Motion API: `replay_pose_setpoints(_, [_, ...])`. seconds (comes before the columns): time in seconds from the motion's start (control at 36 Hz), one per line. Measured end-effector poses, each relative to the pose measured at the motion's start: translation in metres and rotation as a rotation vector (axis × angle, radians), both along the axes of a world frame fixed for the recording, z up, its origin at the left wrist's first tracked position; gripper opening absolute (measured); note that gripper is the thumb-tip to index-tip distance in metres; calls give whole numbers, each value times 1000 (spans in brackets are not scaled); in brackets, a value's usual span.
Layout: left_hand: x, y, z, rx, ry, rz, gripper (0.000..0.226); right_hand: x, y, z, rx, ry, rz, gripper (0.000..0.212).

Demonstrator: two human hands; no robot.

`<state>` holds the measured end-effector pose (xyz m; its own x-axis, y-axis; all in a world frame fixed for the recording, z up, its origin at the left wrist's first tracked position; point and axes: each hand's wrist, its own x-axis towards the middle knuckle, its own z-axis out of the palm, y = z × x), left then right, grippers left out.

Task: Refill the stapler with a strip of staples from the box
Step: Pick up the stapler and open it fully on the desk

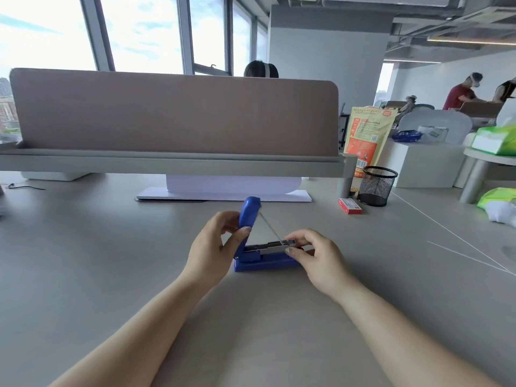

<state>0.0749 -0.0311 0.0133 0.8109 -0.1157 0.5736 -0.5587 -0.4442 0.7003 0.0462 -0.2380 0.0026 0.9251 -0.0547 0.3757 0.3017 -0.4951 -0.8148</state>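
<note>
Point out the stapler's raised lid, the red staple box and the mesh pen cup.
stapler's raised lid [249, 212]: head view, on its blue top.
red staple box [350, 205]: head view, on its upper face.
mesh pen cup [375, 188]: head view, on its black wall.

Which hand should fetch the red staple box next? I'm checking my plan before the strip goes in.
Probably the right hand: the red staple box lies on its side of the blue stapler, near the mesh cup. The left hand grips the raised lid, holding it open.

So on the desk there's one blue stapler [252, 241], one red staple box [350, 205] and one black mesh pen cup [377, 186]. Two hands, left [215, 248] and right [315, 258]. One orange-yellow bag [365, 135] further back.
</note>
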Motion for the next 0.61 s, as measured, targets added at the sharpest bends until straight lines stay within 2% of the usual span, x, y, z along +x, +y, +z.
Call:
replay_pose_setpoints(0.06, [-1,2,1,-53,25,-15,24,1,-1,0,-12,-14,-20,12])
replay_pose_setpoints(0.14, [-2,5,4,-69,51,-68,24,1,-2,0,-52,-54,-37,12])
replay_pose_setpoints(0.28, [-2,11,5,75,0,-142,31,1,-11,3,-225,-183,-130,14])
replay_pose_setpoints(0.47, [1,18,4,120,-39,-137,28,2,-13,2,-241,-190,-155,14])
replay_pose_setpoints(0.61, [4,23,4,116,-26,-118,36,3,-15,1,-217,-145,-158,13])
